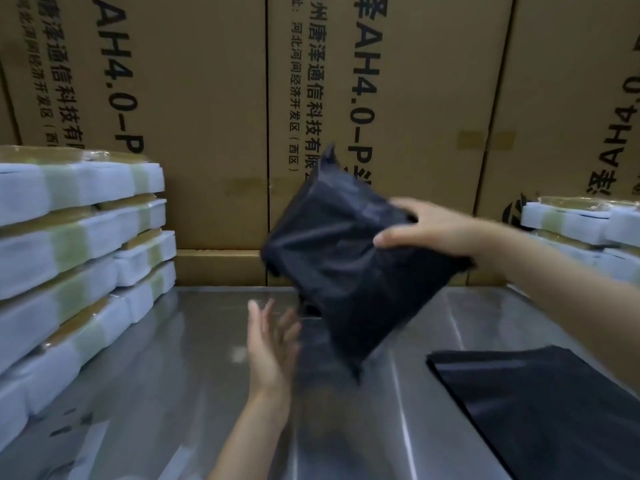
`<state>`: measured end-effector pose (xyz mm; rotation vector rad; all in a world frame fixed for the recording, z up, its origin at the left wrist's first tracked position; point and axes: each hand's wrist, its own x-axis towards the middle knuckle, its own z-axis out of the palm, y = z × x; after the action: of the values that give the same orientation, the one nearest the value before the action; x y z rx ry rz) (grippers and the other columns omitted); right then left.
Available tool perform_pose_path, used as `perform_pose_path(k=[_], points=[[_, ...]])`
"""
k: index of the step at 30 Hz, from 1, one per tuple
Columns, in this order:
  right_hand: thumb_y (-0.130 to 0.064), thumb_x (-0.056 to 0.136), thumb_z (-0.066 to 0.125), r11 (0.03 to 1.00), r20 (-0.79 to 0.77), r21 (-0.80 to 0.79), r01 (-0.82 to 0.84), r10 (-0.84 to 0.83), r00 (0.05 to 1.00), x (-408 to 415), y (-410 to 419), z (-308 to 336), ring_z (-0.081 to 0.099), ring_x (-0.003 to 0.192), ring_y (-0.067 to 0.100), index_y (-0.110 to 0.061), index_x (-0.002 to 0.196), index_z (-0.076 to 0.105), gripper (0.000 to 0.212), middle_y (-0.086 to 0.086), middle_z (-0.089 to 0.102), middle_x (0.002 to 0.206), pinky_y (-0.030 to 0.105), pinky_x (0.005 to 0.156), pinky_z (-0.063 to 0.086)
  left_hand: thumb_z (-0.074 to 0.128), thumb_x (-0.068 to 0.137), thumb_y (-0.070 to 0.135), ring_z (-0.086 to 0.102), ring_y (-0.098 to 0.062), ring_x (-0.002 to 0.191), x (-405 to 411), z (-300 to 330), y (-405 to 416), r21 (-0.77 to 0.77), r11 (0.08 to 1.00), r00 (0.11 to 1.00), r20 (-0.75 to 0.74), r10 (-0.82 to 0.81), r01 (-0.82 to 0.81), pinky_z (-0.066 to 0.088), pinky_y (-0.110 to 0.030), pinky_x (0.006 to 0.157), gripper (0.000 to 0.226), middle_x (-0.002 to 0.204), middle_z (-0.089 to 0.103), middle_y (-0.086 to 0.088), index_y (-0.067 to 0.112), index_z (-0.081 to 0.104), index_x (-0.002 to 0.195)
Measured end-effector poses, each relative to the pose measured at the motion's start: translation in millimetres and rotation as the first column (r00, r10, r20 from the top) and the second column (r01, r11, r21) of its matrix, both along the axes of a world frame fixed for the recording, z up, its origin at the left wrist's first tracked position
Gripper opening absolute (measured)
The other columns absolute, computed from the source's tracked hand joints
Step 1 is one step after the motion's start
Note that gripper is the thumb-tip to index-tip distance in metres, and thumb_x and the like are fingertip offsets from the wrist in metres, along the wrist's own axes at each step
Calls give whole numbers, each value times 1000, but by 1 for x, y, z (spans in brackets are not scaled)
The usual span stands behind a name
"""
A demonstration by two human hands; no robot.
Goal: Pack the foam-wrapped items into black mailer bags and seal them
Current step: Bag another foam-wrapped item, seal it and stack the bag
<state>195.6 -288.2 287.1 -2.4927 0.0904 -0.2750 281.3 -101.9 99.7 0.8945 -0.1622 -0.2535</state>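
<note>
Filled mailer bag (341,271) held tilted above the steel table (207,393) — foam-wrapped stacks (79,244) left of it.
Right hand (429,230) grips the bag's upper edge, fingers curled over; left hand (272,344) below, fingers spread, touching nothing — film looks slick, contents stiff; grip the packed edges.

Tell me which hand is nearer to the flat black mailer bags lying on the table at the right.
Right. The right hand grips the filled black bag in the air above and behind the flat mailer bags; its forearm passes over them. The left hand hangs open farther left, above the steel table.
</note>
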Motion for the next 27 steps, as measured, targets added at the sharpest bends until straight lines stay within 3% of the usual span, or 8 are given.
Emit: perform_pose_path(k=[3, 7, 9, 12, 15, 18, 23, 27], points=[[-60, 63, 76, 983, 327, -157, 93, -38, 944, 29, -24, 48, 48, 113, 5, -34, 144, 31, 95, -20, 44, 128, 19, 86, 34, 32, 97, 48, 57, -20, 96, 9, -27, -8, 218, 975, 998, -36, 55, -46, 37, -38, 93, 45, 110, 63, -3, 20, 54, 123], [-45, 67, 81, 960, 663, -175, 218, -49, 747, 73, -39, 69, 46, 125, 21, -41, 145, 16, 102, -6, 40, 144, 40, 97, 42, 38, 99, 31, 54, -17, 71, 15, -39, -26, 407, 909, 993, 107, 47, -87, 37, -28, 68, 33, 75, 64, -3, 13, 65, 100], [-40, 67, 81, 841, 736, -317, 438, -74, 673, 100, -43, 65, 45, 124, 29, -39, 147, 14, 105, 3, 41, 141, 47, 97, 39, 39, 99, 29, 51, -15, 59, 21, -41, -28, 423, 904, 995, 104, 14, -57, 34, -27, 59, 36, 58, 62, 0, 12, 69, 87], [-38, 69, 79, 595, 711, -544, 592, -47, 702, 144, -47, 50, 43, 123, 34, -34, 149, 13, 104, 8, 40, 140, 49, 99, 32, 40, 99, 26, 46, -16, 48, 35, -45, -28, 392, 919, 998, 70, -3, -25, 33, -26, 53, 43, 47, 57, -3, 7, 69, 72], [-37, 72, 80, 467, 584, -692, 550, -85, 807, 183, -53, 31, 38, 128, 35, -34, 150, 6, 107, 6, 32, 146, 53, 105, 28, 43, 98, 21, 45, -12, 39, 44, -48, -35, 389, 921, 994, 98, -54, 12, 36, -22, 47, 47, 44, 53, -7, 6, 68, 61], [-29, 78, 78, 420, 494, -743, 521, -181, 851, 215, -59, 14, 27, 136, 38, -36, 151, 0, 107, 5, 23, 153, 58, 112, 19, 46, 97, 18, 46, -16, 45, 49, -47, -44, 400, 916, 979, 180, -91, 12, 35, -28, 55, 49, 47, 54, -8, 10, 69, 55], [-21, 91, 64, 400, 552, -640, 656, -355, 755, 241, -54, -14, 4, 142, 37, -37, 150, -8, 94, 10, 2, 152, 59, 111, 14, 46, 97, 18, 44, -15, 41, 61, -49, -46, 394, 918, 981, 158, -112, 42, 35, -23, 49, 47, 46, 53, -11, 6, 68, 57], [-14, 90, 57, 337, 672, -692, 638, -22, 740, 241, -42, -30, 24, 127, 33, -25, 151, 9, 78, 12, 21, 144, 52, 97, 34, 47, 96, 18, 45, -16, 43, 62, -51, -44, 391, 919, 982, 154, -107, 39, 37, -23, 49, 46, 49, 54, -12, 5, 68, 58]])
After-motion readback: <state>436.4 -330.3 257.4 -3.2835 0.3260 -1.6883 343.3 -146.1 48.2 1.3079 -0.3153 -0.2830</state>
